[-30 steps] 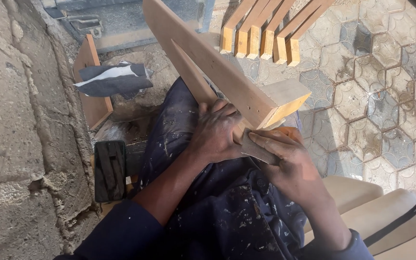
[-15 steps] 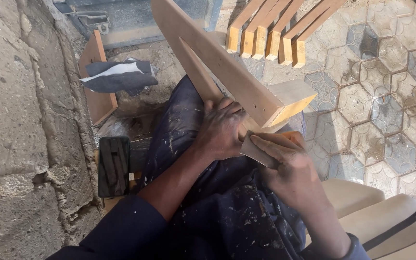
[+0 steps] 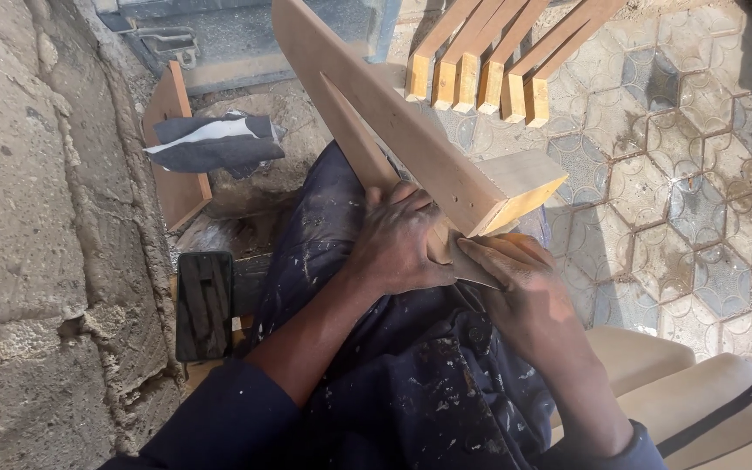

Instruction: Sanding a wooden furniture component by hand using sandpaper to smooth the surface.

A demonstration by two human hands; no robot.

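Head view: wooden frame piece (image 3: 411,139) slants up-left from both hands.

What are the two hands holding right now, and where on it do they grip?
The left hand grips the wooden piece near its lower end, on the lap. The right hand presses a folded sheet under that end.

Dark navy work clothes with long sleeves (image 3: 219,426), the trousers (image 3: 428,383) flecked with what looks like pale paint or dust.

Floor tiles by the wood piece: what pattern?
Hexagonal paving tiles, grey-beige and dusty, right of the wooden piece. Head view only.
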